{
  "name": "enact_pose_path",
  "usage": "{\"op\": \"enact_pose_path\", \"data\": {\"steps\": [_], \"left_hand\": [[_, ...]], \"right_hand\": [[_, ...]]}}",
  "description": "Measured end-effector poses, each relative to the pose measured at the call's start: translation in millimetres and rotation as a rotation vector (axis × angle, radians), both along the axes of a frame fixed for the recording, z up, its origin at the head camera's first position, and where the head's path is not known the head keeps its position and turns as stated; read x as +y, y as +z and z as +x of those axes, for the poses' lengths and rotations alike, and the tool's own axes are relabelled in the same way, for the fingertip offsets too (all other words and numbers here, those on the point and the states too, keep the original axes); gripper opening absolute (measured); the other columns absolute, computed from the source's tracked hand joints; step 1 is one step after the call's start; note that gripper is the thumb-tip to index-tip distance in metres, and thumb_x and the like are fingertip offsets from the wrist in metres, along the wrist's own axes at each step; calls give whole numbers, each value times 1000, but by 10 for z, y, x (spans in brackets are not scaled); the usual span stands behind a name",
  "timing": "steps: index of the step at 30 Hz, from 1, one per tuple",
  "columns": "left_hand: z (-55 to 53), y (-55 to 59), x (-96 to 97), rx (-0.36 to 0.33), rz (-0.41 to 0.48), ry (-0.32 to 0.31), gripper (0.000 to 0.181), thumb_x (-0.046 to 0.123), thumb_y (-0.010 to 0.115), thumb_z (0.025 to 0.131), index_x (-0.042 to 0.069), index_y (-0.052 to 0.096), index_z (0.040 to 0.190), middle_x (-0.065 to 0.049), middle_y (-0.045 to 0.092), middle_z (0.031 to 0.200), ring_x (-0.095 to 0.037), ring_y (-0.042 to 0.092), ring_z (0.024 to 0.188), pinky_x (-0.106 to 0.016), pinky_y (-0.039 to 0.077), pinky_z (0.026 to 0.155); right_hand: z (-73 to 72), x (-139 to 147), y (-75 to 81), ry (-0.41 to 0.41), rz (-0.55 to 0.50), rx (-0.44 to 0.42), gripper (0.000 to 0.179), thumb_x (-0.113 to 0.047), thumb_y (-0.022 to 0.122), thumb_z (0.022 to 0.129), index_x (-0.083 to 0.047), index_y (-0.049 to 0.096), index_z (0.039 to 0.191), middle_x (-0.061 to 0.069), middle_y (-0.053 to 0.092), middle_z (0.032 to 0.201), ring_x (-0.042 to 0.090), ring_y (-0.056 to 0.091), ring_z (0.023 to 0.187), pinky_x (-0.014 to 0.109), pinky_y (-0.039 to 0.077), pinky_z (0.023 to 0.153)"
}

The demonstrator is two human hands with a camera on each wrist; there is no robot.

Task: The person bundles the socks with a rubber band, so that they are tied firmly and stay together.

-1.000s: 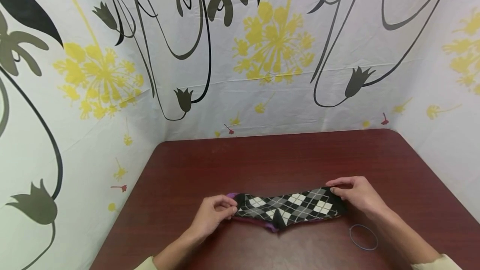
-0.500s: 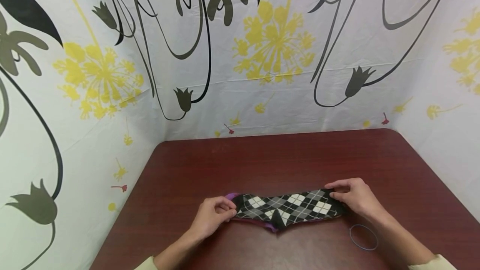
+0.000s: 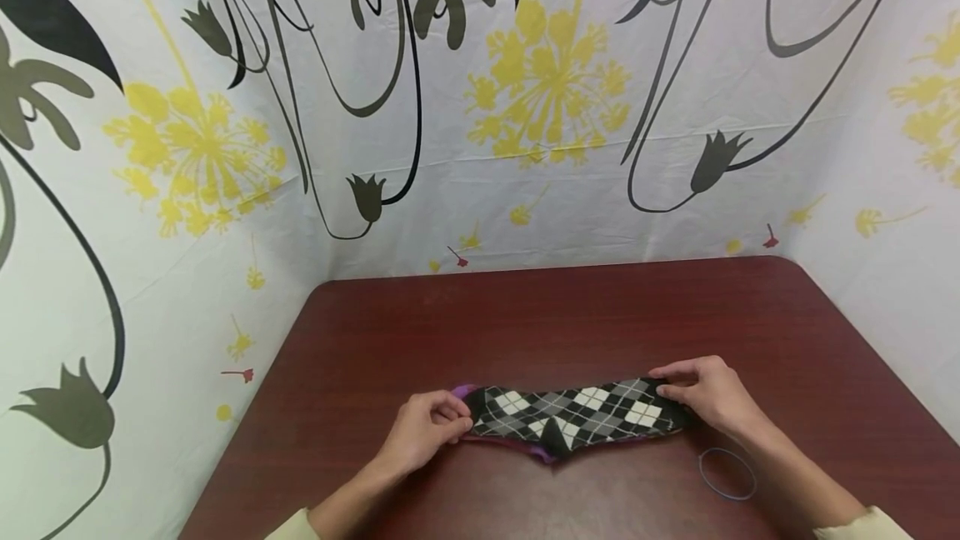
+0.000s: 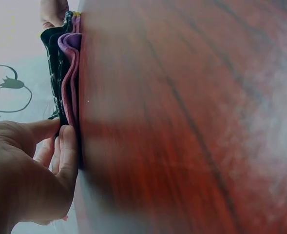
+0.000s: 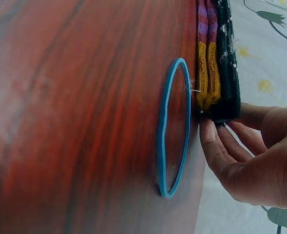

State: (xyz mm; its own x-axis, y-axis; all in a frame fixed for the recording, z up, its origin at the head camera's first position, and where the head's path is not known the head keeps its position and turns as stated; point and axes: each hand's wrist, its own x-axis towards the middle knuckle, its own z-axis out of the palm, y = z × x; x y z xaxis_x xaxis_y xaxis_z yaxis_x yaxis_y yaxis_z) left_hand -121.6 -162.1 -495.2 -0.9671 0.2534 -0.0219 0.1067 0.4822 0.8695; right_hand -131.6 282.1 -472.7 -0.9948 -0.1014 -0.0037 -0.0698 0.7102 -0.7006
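Black argyle sock [image 3: 585, 412] over purple layers [image 4: 70, 41]; I've got my left hand [image 3: 426, 432] and right hand [image 3: 712, 392] pinching opposite ends, so I'd go light on tension, edges lined up.

Head view forward and down, wrist views close, table [image 3: 525, 323] shared
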Motion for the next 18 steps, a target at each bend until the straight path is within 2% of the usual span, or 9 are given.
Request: {"op": "enact_pose_path", "data": {"steps": [9, 18], "left_hand": [[-18, -1, -12, 14, -7, -34, 10, 13, 85, 91, 9, 77, 95, 3, 72, 78, -14, 71, 63, -27, 59, 59], [-43, 27, -8, 20, -42, -37, 10, 14, 86, 90, 9, 78, 94, 4, 72, 76, -13, 70, 61, -26, 57, 56]], "right_hand": [[2, 12, -8, 21, -11, 1, 24, -7, 81, 92, -4, 82, 116, 23, 76, 116, 25, 77, 93, 25, 54, 68], [9, 30, -16, 49, 19, 33, 26, -12, 83, 91, -7, 82, 117, 20, 77, 114, 27, 78, 96, 25, 54, 70]]}}
